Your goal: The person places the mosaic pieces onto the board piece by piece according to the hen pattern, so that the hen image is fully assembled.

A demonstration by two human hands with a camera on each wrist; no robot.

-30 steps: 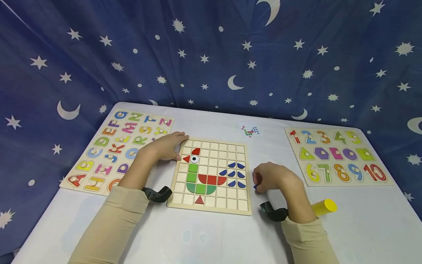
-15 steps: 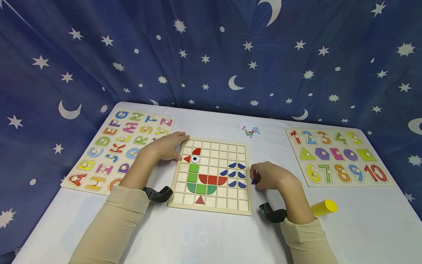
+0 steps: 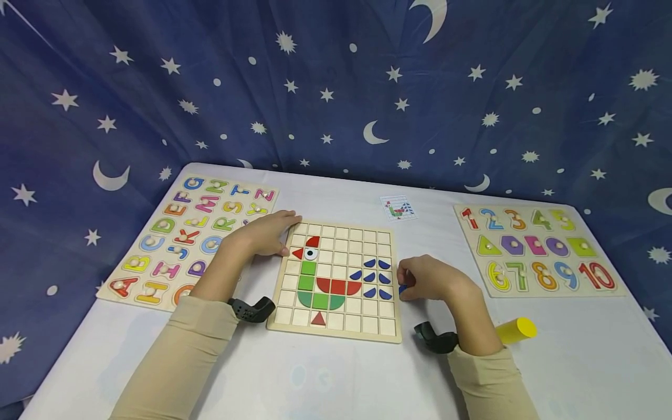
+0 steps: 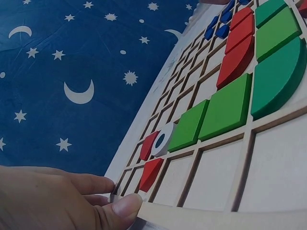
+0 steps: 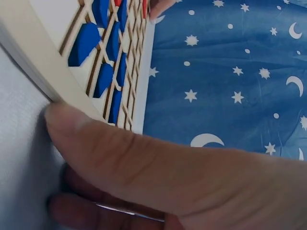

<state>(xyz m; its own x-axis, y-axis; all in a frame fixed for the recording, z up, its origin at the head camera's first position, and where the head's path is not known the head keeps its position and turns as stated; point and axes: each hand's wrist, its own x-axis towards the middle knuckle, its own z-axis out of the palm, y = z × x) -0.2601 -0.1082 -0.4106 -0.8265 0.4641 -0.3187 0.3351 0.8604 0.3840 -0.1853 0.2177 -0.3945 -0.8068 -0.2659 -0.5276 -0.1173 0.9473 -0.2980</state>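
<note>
A wooden grid board [image 3: 337,334] lies mid-table with a rooster figure of red, green and blue pieces [image 3: 321,286] set in its cells. My left hand [image 3: 264,234] rests flat against the board's top-left corner; in the left wrist view its thumb [image 4: 125,206] presses the board's rim [image 4: 216,214]. My right hand [image 3: 429,280] sits just off the board's right edge and pinches a small blue piece [image 3: 402,288]. In the right wrist view the thumb [image 5: 144,158] lies beside the board's edge [image 5: 33,48], near the several blue pieces [image 5: 84,42] seated there.
An alphabet puzzle [image 3: 184,233] lies to the left and a number and shape puzzle [image 3: 535,251] to the right. A yellow cylinder [image 3: 517,329] lies behind my right wrist. A small picture card [image 3: 399,208] sits beyond the board. Starry blue cloth hangs behind.
My right hand has shifted a little left and away from me, to the board's right edge, with the blue piece in it. The left hand has stayed put.
</note>
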